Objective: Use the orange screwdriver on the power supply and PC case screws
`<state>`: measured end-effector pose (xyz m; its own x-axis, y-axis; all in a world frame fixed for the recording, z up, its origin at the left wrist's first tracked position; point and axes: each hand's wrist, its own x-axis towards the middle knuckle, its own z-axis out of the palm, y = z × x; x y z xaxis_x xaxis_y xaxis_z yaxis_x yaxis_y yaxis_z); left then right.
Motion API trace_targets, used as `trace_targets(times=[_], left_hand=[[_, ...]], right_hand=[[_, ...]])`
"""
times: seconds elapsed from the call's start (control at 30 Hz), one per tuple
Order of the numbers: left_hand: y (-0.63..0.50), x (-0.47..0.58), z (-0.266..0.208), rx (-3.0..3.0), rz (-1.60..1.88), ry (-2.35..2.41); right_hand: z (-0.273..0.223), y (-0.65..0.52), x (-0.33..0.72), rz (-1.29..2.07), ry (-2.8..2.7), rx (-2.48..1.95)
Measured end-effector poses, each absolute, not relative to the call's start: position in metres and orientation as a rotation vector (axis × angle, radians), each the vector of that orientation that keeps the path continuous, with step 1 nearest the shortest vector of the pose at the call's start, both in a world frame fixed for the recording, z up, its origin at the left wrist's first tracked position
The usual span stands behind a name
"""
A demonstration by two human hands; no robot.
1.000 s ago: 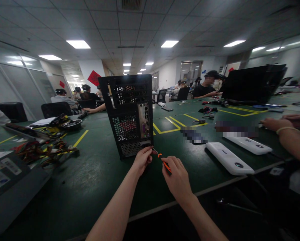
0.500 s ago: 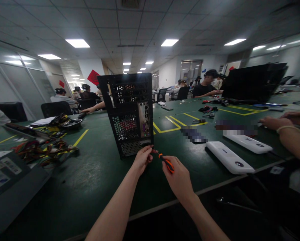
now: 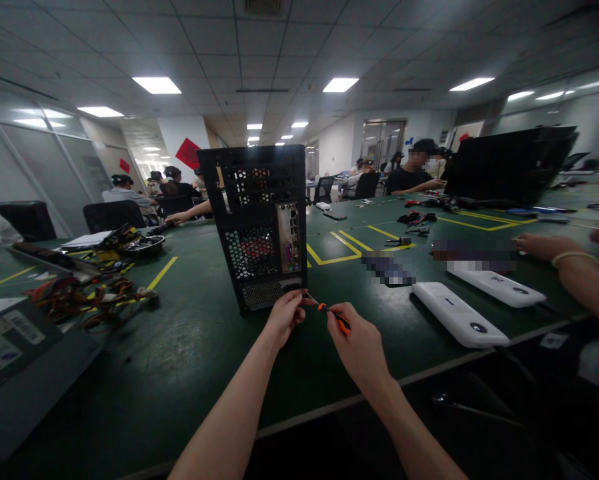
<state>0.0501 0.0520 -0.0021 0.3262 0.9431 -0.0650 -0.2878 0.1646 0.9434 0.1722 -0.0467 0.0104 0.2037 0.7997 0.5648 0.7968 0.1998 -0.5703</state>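
A black computer case [image 3: 253, 220] stands upright on the green table, its rear panel with vents and ports facing me. At its lower right corner is my left hand [image 3: 285, 319], thumb and fingers pinched together; whatever lies between the fingertips is too small to make out. My right hand [image 3: 357, 337] grips a screwdriver [image 3: 340, 321] with an orange and black handle. The thin shaft points up and left, and its tip is by the left fingertips at the case's lower edge. I cannot tell whether the tip touches a screw.
On the left lie a grey metal box [image 3: 22, 353] with labels and a tangle of cables [image 3: 99, 293]. To the right are two white power banks [image 3: 457, 313], a blurred-out phone-like object [image 3: 387, 268] and another person's arm [image 3: 579, 270]. A large black monitor [image 3: 509, 163] stands farther back.
The screwdriver and my right hand have shifted slightly right, and more of the shaft shows. My left hand stays at the corner. At the right, another person's hands have moved apart.
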Motion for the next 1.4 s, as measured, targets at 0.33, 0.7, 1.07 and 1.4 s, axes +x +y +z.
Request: trace_targets(times=[0.33, 0.7, 1.07, 1.4], left_hand=[[0.050, 0.051, 0.000, 1.015, 1.056, 0.829], [0.049, 0.050, 0.001, 0.959, 1.045, 0.831], [0.050, 0.035, -0.004, 0.859, 1.112, 0.904], [0.053, 0.035, -0.004, 0.831, 1.137, 0.915]], right_hand=[[0.003, -0.050, 0.167, -0.156, -1.670, -1.451], [0.013, -0.058, 0.168, 0.121, -1.574, -1.408], [0.005, -0.046, 0.140, 0.031, -1.636, -1.401], [0.008, -0.047, 0.136, -0.008, -1.650, -1.461]])
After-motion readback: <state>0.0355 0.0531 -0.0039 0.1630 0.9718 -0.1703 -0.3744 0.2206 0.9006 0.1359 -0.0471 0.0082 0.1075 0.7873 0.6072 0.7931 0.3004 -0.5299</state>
